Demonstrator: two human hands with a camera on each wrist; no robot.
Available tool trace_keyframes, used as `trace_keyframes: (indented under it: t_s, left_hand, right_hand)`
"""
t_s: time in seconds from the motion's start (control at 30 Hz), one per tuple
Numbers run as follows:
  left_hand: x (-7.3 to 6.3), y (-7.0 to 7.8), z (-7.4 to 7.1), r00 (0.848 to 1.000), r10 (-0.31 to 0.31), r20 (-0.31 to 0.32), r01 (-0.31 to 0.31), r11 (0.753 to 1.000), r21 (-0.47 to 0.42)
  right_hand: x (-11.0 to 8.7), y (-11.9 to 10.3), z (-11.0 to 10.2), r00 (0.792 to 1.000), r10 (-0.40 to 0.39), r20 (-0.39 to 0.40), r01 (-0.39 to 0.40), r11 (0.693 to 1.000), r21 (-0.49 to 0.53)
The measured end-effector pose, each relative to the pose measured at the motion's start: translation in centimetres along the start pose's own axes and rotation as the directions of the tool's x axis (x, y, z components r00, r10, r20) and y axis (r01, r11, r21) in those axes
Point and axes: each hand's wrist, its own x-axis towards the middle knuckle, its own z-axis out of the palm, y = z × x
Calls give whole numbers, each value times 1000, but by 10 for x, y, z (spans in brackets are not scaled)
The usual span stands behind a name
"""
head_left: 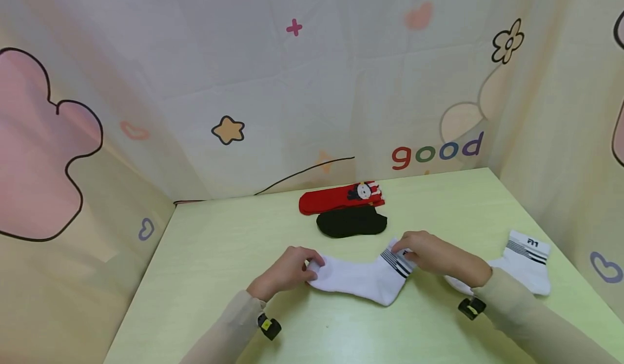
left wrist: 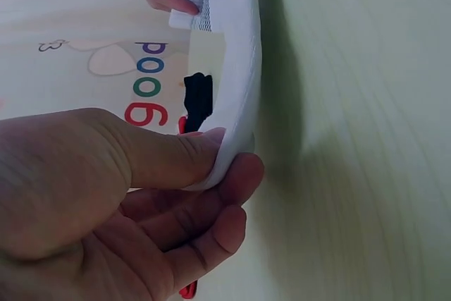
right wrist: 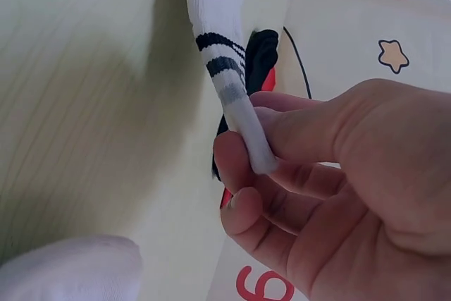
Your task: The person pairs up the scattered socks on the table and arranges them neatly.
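A white sock (head_left: 356, 280) with black and grey stripes at its cuff is stretched out between my two hands. At its toe end, my left hand (head_left: 292, 268) pinches the fabric between thumb and fingers. My right hand (head_left: 429, 253) pinches the striped cuff in the same manner. The left wrist view shows the sock (left wrist: 239, 61) raised off the table along the part in sight. In the right wrist view the cuff (right wrist: 243, 121) sits between thumb and fingertips. Partly behind my right forearm lies a second white sock (head_left: 526, 269) with matching stripes.
A black sock (head_left: 352, 222) lies farther back on the pale table (head_left: 219, 255), against a red sock (head_left: 326, 199) with a cartoon face. A printed curtain (head_left: 292, 82) hangs along the table's back edge and down both sides.
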Motion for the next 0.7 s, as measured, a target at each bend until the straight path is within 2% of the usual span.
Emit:
trace_keyframes:
  t_s: [0.17, 0.37, 0.7]
  left_hand:
    - [3, 1, 4, 1000, 6, 7, -7, 1000, 28]
    - [5, 1, 5, 999, 45, 0, -45, 997, 63]
    - [6, -1, 4, 998, 67, -1, -66, 994, 87]
  right_hand:
    - [2, -1, 3, 1000, 26, 12, -25, 999, -47]
    - [3, 2, 7, 999, 49, 10, -48, 996, -75]
    - [0, 7, 13, 998, 64, -10, -65, 995, -74]
